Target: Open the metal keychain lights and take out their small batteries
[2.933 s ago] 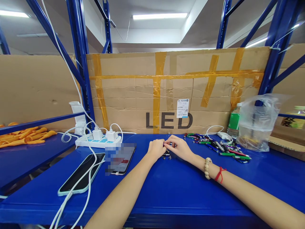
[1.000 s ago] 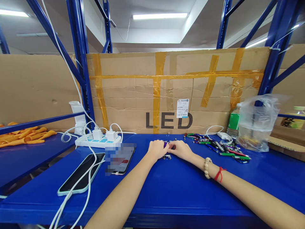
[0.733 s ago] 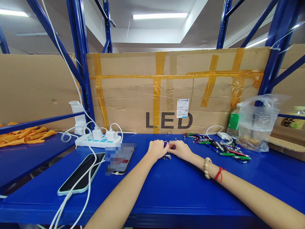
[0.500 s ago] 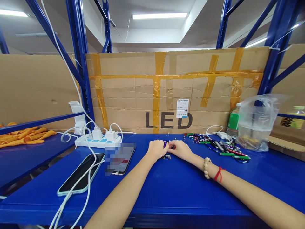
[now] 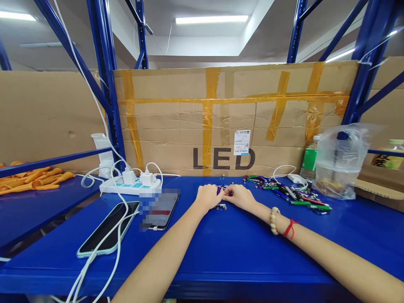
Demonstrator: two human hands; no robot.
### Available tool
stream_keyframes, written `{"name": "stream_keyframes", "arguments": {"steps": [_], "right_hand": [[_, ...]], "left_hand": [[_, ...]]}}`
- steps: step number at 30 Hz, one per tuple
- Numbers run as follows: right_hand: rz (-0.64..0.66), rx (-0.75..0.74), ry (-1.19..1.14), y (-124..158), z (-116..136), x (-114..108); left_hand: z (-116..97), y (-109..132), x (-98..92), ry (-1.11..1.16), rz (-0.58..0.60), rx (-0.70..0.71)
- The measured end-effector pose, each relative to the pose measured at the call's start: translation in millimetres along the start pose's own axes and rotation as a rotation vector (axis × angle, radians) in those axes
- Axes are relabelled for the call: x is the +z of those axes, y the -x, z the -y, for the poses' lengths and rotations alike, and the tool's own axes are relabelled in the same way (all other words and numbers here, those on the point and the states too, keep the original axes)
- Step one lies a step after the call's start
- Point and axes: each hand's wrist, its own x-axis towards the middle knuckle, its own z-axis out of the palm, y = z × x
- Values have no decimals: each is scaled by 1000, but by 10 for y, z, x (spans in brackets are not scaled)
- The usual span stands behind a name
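Note:
My left hand [image 5: 206,197] is closed around a purple pen [image 5: 219,190], of which only a short piece shows at the fingers. Against it, my right hand [image 5: 240,197] is closed in a pinch, its fingertips meeting those of the left; what it grips is too small and hidden to make out. Just below the fingers, small silver metal parts [image 5: 221,206] lie on the blue tabletop [image 5: 240,252]. More small bits are partly hidden behind the hands. To the right of my right hand spreads a pile of coloured pens [image 5: 299,203].
On the left lie two phones, one dark-screened [image 5: 107,231] and one lit [image 5: 164,210], with white cables across them. Behind them is a power strip [image 5: 126,187]. A plastic bag [image 5: 337,168] and a green-labelled bottle [image 5: 311,160] stand right. A cardboard sheet [image 5: 176,126] walls the back.
Both hands stay together at the same spot, with only a very slight shift of the right fingers. The pens and metal parts have not moved.

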Motion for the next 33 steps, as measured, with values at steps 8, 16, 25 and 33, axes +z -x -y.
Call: {"name": "stream_keyframes", "arguments": {"steps": [8, 16, 25, 33], "right_hand": [[-42, 19, 80, 14, 14, -28], [-50, 0, 91, 3, 3, -21], [-31, 13, 34, 0, 1, 1], [-29, -11, 55, 1, 7, -5]], "left_hand": [[12, -17, 29, 1, -22, 14], [20, -21, 41, -10, -36, 12], [13, -23, 40, -1, -18, 7], [41, -27, 62, -9, -54, 53]]}}
